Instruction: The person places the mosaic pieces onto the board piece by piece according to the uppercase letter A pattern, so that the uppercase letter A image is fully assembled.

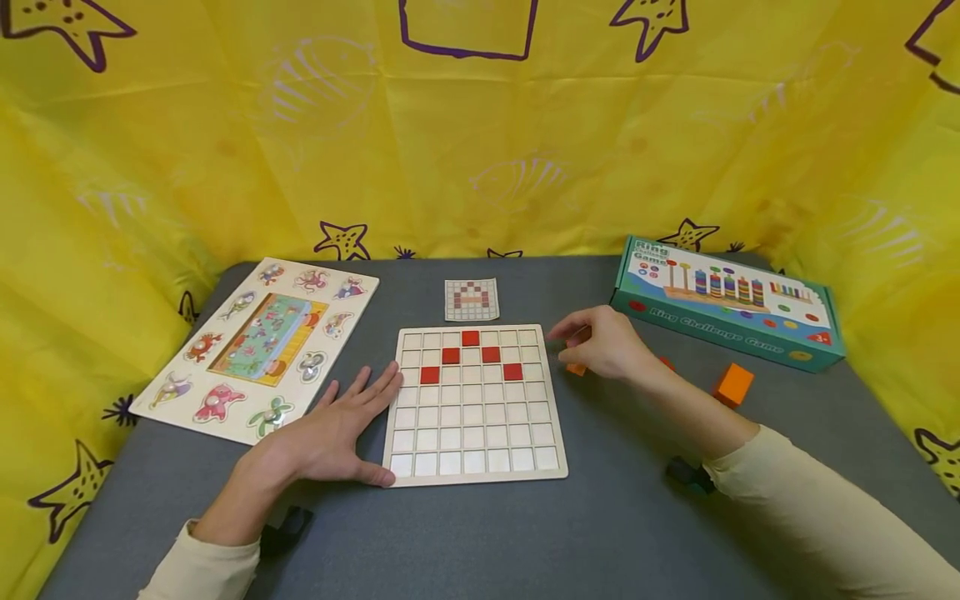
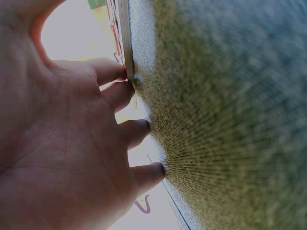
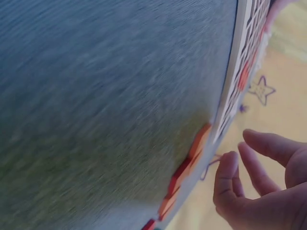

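A wooden grid board (image 1: 476, 481) lies in the middle of the table, with several red square tiles (image 1: 470, 338) in its upper rows. Spread fingers of my left hand (image 1: 330, 437) rest along the board's left edge, thumb at the lower corner. In the left wrist view that hand (image 2: 67, 139) has its fingertips down at the board edge and table. Just right of the board, my right hand (image 1: 609, 343) hovers by an orange tile (image 1: 576, 369), fingers loosely bent. The right wrist view shows nothing between its thumb and fingers, above orange and red tiles (image 3: 181, 173).
Above the board lies a small pattern card (image 1: 471, 300). A wooden sea-animal puzzle (image 1: 300, 402) is on the left. At the back right stands a green Ring Challenge Game box (image 1: 727, 304), with an orange block (image 1: 733, 385) before it. A yellow curtain (image 1: 465, 125) hangs behind the table.
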Demonstrator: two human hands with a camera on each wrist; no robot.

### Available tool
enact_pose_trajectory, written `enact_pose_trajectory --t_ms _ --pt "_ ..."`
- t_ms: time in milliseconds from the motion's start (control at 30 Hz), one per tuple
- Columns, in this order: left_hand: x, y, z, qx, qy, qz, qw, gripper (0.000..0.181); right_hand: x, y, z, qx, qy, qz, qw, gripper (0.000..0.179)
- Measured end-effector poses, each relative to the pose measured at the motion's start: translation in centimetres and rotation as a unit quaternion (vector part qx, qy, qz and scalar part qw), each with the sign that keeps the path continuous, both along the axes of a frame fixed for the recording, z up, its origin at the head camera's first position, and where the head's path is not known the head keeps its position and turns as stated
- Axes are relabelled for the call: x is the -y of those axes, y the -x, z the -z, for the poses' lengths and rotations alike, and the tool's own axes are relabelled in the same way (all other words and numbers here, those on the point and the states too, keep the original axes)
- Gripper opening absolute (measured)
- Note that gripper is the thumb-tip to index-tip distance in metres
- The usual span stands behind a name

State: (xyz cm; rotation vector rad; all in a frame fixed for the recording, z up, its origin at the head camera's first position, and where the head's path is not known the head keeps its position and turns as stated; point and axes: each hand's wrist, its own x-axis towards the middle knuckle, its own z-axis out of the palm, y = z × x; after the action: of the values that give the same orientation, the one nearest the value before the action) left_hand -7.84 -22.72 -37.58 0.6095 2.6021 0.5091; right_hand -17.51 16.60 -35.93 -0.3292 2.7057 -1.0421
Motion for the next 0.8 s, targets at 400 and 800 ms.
enact_pose_trajectory --t_ms 400,800 --pt "0.0 0.0 -0.1 0.001 0.002 0.0 1.0 0.129 -3.4 -0.3 0.8 -0.012 -0.024 0.004 0.9996 0.031" --pt "0.0 0.0 0.0 0.003 0.001 -0.001 1.0 0.129 -4.2 -0.4 1.5 -0.012 -0.072 0.012 0.9973 0.03"
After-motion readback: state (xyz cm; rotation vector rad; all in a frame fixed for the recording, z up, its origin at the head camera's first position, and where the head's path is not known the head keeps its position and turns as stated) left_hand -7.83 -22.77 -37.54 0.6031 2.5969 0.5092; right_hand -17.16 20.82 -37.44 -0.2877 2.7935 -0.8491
